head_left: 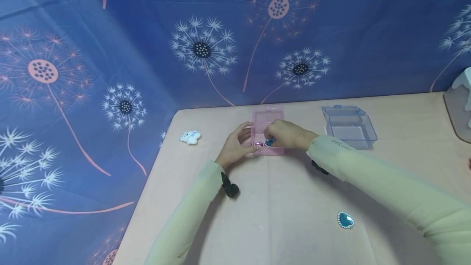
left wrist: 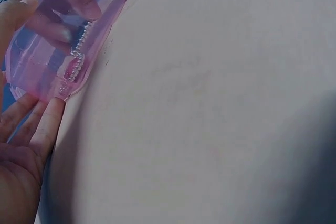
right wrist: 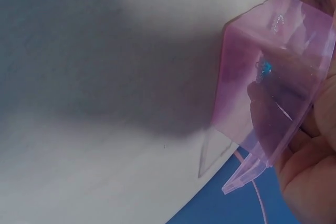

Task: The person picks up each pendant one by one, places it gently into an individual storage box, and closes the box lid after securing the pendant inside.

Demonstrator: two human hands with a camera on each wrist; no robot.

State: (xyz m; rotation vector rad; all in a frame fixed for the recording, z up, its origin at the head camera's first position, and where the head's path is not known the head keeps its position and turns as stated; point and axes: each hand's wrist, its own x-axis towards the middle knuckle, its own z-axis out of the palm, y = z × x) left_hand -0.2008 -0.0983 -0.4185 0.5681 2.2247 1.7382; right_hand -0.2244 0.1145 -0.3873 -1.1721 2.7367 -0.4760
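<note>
1. At the middle of the head view, a see-through pink box (head_left: 278, 151) sits with its lid (head_left: 270, 116) raised at the far side. Inside, near the left wall, is a pink gem (head_left: 259, 144), and just beside it a blue gem (head_left: 269, 142).
2. Of the two hands, the right hand (head_left: 286, 134) reaches into the pink box and pinches the blue gem between its fingers. The left hand (head_left: 235, 146) grips the box at its left side, thumb by the near rim.
3. Right of centre stands a clear bluish box (head_left: 353, 133), its lid also up.
4. The pink gem has a bright face edged with a row of small pearly beads, plain in the left wrist view. The blue gem is partly covered by the fingers; in the right wrist view it shows through the tinted wall as a glint of turquoise.
5. Toward the lower right lies another blue gem (head_left: 345, 220), faceted, rimmed in white beads.
6. The desk (head_left: 290, 220) is pale pinkish; at its upper left lies a small white figure (head_left: 190, 137).
7. Behind hangs a blue cloth (head_left: 368, 32) printed with white and pink dandelions. A whitish container (head_left: 458, 109) is cut off by the right edge.
</note>
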